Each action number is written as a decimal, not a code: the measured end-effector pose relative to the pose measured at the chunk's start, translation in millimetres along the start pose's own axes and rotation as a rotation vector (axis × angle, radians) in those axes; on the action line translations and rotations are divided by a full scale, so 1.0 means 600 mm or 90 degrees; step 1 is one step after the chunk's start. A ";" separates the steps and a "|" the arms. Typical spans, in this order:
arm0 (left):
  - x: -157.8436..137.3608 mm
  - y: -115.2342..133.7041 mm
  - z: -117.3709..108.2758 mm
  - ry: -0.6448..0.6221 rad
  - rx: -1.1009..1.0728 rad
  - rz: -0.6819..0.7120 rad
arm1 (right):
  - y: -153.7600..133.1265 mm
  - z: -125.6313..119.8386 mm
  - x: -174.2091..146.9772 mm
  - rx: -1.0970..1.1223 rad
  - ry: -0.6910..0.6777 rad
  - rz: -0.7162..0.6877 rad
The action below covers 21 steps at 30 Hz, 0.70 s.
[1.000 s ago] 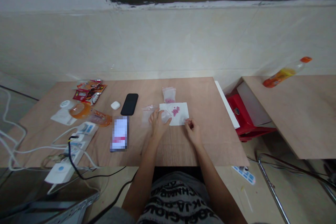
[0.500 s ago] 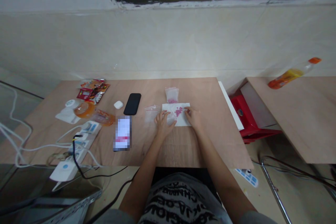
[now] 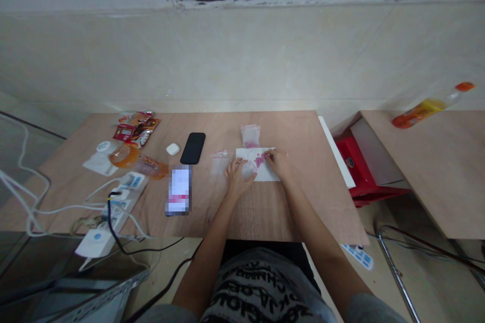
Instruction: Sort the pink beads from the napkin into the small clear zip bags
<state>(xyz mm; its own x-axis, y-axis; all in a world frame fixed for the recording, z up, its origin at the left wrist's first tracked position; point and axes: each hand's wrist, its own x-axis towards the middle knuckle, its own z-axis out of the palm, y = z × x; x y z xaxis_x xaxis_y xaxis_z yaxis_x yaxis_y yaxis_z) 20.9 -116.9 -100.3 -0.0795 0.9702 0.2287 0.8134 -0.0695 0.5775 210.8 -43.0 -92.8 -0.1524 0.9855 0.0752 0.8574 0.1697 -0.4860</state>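
Observation:
A small heap of pink beads (image 3: 259, 160) lies on a white sheet of paper (image 3: 268, 176) on the wooden table. My left hand (image 3: 237, 177) rests over the sheet's left side, thumb and forefinger apart. Between them is a see-through piece of film (image 3: 247, 168), perhaps a small bag; its outline is faint. From the right, my right hand (image 3: 279, 162) reaches onto the paper, fingertips pinched together at the beads' edge. Whatever is in that pinch is too small to make out. Behind the paper lies a clear bag of pink beads (image 3: 250, 137); a flat zip bag (image 3: 220, 162) is left of my left hand.
To the left are a black phone (image 3: 193, 148), a blurred-out phone (image 3: 179, 191), a white case (image 3: 173, 149), an orange drink bottle (image 3: 138, 160), snack wrappers (image 3: 137, 128) and a power strip (image 3: 113, 216) with cables. A red stool (image 3: 358, 164) stands right of the table.
My right hand's fingertips have shifted slightly left, closer in to the beads. My left hand stays in nearly the same place on the paper. The whole view has moved a little.

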 end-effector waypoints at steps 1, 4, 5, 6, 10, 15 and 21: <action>0.000 0.000 0.000 -0.001 -0.001 -0.003 | 0.001 0.001 0.000 -0.001 0.000 0.000; 0.001 0.002 -0.002 -0.006 0.006 -0.013 | 0.003 0.003 0.001 0.000 0.000 0.001; 0.001 0.002 -0.002 -0.007 0.008 -0.016 | 0.003 0.004 0.001 0.000 0.001 0.003; 0.001 0.003 -0.002 -0.007 0.009 -0.017 | 0.003 0.004 0.001 0.000 0.003 0.006; 0.001 0.004 -0.004 -0.004 0.003 -0.010 | 0.001 0.001 0.000 -0.001 0.001 0.018; 0.001 0.003 -0.003 -0.005 0.004 -0.012 | -0.002 -0.002 0.000 0.002 -0.008 0.016; 0.002 0.002 -0.002 -0.013 0.007 -0.017 | -0.001 -0.003 0.001 0.003 -0.006 0.023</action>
<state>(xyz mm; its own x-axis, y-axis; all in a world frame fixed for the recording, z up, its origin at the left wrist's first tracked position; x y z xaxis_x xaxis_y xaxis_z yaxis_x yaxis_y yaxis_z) 21.1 -116.2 -98.4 -0.0896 0.9761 0.1980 0.8178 -0.0414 0.5741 211.1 -42.5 -90.7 -0.1258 0.9908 0.0494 0.8602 0.1337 -0.4922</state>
